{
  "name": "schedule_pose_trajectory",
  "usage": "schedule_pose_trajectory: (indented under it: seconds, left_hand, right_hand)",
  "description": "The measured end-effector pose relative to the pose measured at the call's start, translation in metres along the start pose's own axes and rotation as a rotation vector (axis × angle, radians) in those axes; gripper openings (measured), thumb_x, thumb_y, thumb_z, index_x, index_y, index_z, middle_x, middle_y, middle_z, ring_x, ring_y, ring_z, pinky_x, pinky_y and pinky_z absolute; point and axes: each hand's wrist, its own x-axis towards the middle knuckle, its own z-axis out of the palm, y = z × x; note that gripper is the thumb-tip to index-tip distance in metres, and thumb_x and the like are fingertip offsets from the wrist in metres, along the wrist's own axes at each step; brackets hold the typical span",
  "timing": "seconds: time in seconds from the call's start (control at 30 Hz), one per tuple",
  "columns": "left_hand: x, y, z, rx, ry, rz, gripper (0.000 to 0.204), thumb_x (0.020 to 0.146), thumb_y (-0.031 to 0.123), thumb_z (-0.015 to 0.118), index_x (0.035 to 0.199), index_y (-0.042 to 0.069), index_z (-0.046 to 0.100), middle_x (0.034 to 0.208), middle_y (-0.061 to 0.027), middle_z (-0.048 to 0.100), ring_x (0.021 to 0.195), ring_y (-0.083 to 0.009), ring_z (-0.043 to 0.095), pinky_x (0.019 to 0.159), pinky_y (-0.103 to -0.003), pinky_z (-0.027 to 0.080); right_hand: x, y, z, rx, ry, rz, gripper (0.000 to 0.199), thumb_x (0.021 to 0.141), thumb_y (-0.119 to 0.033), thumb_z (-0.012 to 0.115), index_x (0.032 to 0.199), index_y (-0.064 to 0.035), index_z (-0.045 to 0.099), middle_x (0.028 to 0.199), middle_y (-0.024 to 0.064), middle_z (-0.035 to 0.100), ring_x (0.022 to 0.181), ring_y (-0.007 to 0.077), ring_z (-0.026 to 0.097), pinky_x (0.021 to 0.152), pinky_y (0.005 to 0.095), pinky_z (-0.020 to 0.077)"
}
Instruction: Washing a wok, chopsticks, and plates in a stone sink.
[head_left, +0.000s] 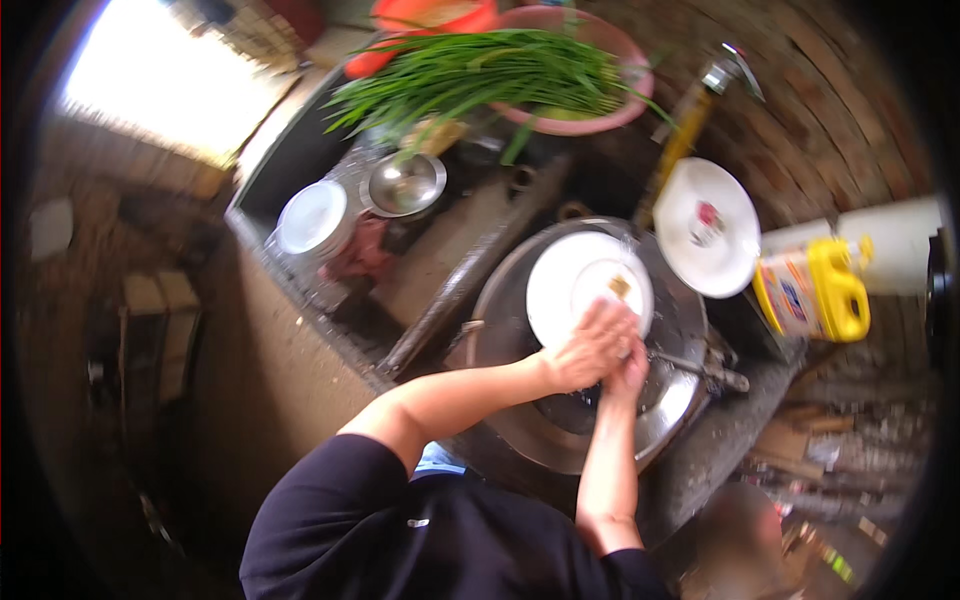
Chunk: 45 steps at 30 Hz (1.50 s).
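A white plate (560,285) with a ring on its face sits over a wide metal wok (495,300). Across the plate's near part lies my left hand (592,347), its fingers blurred and pointing away from me. A small yellow-brown patch (619,288) shows just beyond those fingertips; I cannot tell what it is. My right hand (628,368) is closed at the near right rim of the plate, partly covered by the left. A white bowl (708,230) with a red flower stands tilted at the wok's far right side.
Long green stalks (480,85) lie across a pink basin (640,75) at the back. A metal bowl (403,185) and stacked white bowls (312,217) stand at the left. Right of the wok is a yellow jug (825,290). A dark rod (700,368) crosses the wok's right rim.
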Motion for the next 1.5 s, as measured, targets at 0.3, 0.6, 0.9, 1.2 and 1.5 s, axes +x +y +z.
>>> schedule_pose_trajectory:
  seconds: [0.3, 0.6, 0.9, 1.2, 1.5]
  left_hand:
    - [0.047, -0.079, -0.027, -0.199, -0.277, -0.315, 0.05, 0.086, 0.047, 0.044, 0.123, 0.015, 0.048, 0.125, -0.0087, 0.048, 0.121, -0.0247, 0.04, 0.098, -0.048, 0.031]
    - [-0.016, -0.089, -0.065, -2.377, -0.45, -0.983, 0.052, 0.087, 0.045, 0.048, 0.119, 0.004, 0.049, 0.116, -0.0114, 0.055, 0.104, -0.0255, 0.054, 0.089, -0.038, 0.043]
    - [-0.001, -0.085, 0.03, -2.414, -0.365, -0.998, 0.03, 0.084, 0.004, 0.051, 0.113, -0.003, 0.05, 0.106, -0.0143, 0.06, 0.097, -0.0242, 0.058, 0.088, -0.039, 0.046]
    - [-0.019, -0.088, -0.002, -2.293, -0.397, -0.975, 0.036, 0.089, 0.025, 0.052, 0.116, 0.002, 0.05, 0.11, -0.0106, 0.058, 0.103, -0.0204, 0.055, 0.088, -0.038, 0.046]
    - [-0.052, -0.054, -0.119, -1.095, 0.088, -0.324, 0.043, 0.074, 0.002, 0.051, 0.116, 0.004, 0.052, 0.11, -0.0172, 0.058, 0.102, -0.0333, 0.056, 0.088, -0.037, 0.045]
  right_hand:
    - [-0.019, -0.002, -0.02, -0.123, 0.042, -0.088, 0.056, 0.069, -0.004, 0.059, 0.122, 0.0041, 0.043, 0.119, 0.0154, 0.05, 0.114, 0.0286, 0.045, 0.098, 0.0436, 0.035]
    - [-0.098, -0.009, 0.101, -1.802, -0.378, -0.779, 0.023, 0.069, 0.004, 0.061, 0.091, -0.0011, 0.064, 0.087, 0.0111, 0.065, 0.074, 0.0235, 0.064, 0.065, 0.0319, 0.0521]
    - [-0.103, -0.024, 0.087, -1.952, -0.39, -0.937, 0.031, 0.069, -0.013, 0.071, 0.095, 0.0025, 0.062, 0.102, 0.0133, 0.062, 0.102, 0.0312, 0.054, 0.089, 0.0398, 0.0425]
    - [-0.017, -0.122, 0.079, -0.883, 0.441, -0.518, 0.048, 0.087, -0.033, 0.054, 0.115, 0.0051, 0.045, 0.107, 0.0183, 0.056, 0.087, 0.024, 0.058, 0.074, 0.0323, 0.0487]
    - [0.084, -0.166, 0.028, -0.559, 0.186, -0.165, 0.033, 0.08, -0.007, 0.058, 0.108, 0.0086, 0.049, 0.095, 0.0191, 0.059, 0.07, 0.03, 0.062, 0.056, 0.03, 0.055]
